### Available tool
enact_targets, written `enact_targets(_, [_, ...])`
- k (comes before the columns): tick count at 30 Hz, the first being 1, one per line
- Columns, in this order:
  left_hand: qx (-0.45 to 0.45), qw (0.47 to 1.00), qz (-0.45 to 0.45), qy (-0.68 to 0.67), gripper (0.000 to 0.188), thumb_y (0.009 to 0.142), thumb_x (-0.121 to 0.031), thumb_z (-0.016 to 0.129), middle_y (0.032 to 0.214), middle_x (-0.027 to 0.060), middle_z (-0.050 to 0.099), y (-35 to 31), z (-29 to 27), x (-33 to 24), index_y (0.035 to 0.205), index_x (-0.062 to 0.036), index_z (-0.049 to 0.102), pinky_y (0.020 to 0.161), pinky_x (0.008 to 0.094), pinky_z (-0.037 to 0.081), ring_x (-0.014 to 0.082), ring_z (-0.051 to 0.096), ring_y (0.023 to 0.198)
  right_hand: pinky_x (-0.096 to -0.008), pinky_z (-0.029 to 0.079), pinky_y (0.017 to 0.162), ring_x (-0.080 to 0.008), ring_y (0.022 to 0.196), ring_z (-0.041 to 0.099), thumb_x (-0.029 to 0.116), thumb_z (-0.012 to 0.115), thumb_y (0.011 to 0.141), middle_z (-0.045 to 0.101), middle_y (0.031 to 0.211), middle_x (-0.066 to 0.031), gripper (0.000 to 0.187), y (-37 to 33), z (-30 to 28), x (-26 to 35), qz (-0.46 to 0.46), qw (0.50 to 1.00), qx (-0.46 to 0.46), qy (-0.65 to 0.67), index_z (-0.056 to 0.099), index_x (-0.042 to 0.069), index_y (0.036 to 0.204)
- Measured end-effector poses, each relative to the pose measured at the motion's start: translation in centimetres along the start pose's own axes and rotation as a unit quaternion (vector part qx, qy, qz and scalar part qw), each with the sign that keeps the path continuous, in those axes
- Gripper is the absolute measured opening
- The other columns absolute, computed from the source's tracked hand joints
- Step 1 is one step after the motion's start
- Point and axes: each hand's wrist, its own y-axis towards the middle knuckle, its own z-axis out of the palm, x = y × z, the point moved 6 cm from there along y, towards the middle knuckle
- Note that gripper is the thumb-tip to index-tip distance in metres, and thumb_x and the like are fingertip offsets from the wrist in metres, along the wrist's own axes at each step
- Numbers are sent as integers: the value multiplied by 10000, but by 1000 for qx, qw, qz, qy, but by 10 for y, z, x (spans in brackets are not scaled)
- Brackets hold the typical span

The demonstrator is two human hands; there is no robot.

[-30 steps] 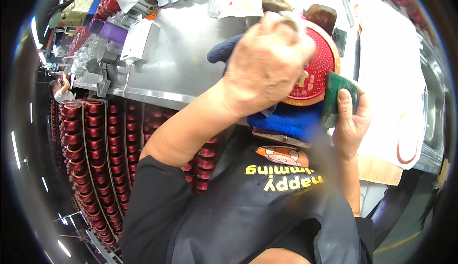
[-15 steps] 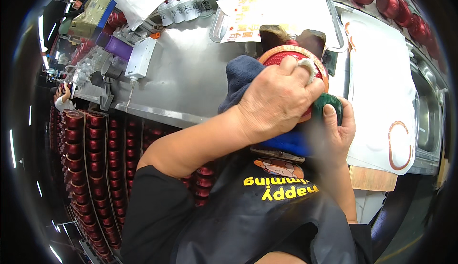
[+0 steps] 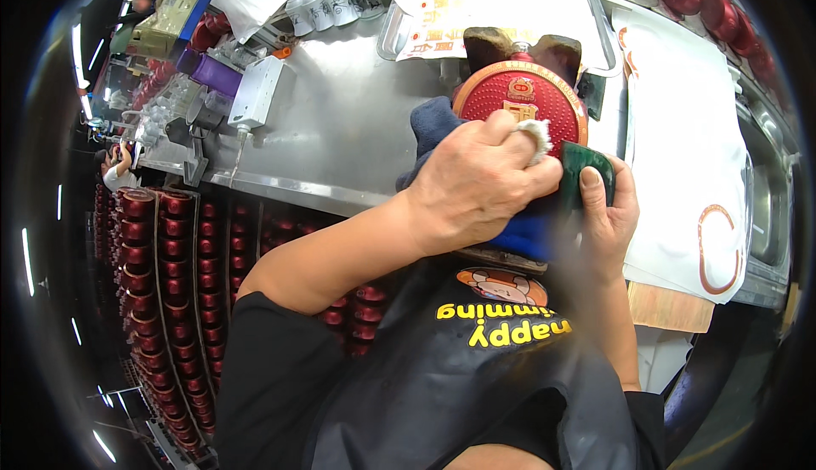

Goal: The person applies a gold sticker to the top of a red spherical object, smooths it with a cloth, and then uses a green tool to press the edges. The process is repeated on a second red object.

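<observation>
A round red bottle (image 3: pixel 484 100) with a studded face, an orange-gold printed rim and gold emblems lies face up, its neck pointing away from me. My left hand (image 3: pixel 467 185) is closed on a wad of white cloth (image 3: pixel 534 134) over the lower part of the bottle's face, and hides that part. Beside the bottle's right rim, my right hand (image 3: pixel 610 223) grips a dark green scraper (image 3: pixel 586 162), thumb on top. Two dark, worn rest blocks (image 3: pixel 557 58) flank the bottle's neck. A navy cloth (image 3: pixel 429 126) is bunched at its left, and blue material (image 3: pixel 518 240) shows below.
White decal sheets (image 3: pixel 680 130) with orange-red strips lie at the right, beside a metal sink (image 3: pixel 765 181). More printed sheets cover a tray (image 3: pixel 391 32) at the back. A white box (image 3: pixel 255 92) and small bottles (image 3: pixel 340 2) stand left on the steel table (image 3: pixel 331 113).
My left hand has drawn toward me with the white cloth, uncovering the emblems on the bottle's upper face. My right hand still holds the scraper at the right rim.
</observation>
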Motion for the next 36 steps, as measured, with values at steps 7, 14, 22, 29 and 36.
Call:
enact_targets(7, [2,1000,2,0,70,812,-128,646,837,46,599,-7,-5,-2,881,-129,645,709,326,508,234,575,849,-247,519,807,-107,891,629,272,671,1052,696,993,-50,309,1,1,2,-5,1000,-2,-2,644,-9,1178])
enact_targets(14, [-26,998,-37,-55,111,828,-57,706,883,110,656,-20,-3,13,934,-78,678,757,412,539,303,615,844,-240,512,806,-97,905,612,268,670,1054,671,1021,-42,314,1,2,0,-5,1000,2,6,628,-12,1191])
enact_targets(22, [-231,951,-135,-155,188,861,-8,751,997,129,666,-79,9,22,1039,-55,714,826,425,515,319,617,919,-247,491,832,-106,914,585,239,662,1054,645,1015,-45,292,-2,-2,-5,-2,1000,-14,-28,618,-15,1192])
enact_targets(29, [-205,902,-240,-296,86,956,-24,684,984,142,650,-51,14,94,1041,-30,677,800,388,505,315,611,889,-176,467,660,-28,781,571,256,636,1070,622,957,14,293,-2,-5,-9,-37,995,-27,-88,564,29,1241])
enact_targets(36, [-138,966,-216,13,161,946,-183,697,828,202,634,-19,-9,136,1068,-77,709,754,457,518,375,623,846,-299,504,927,-165,1033,613,169,650,1035,641,1163,-98,304,-2,-20,23,25,993,-9,-118,607,-20,1269])
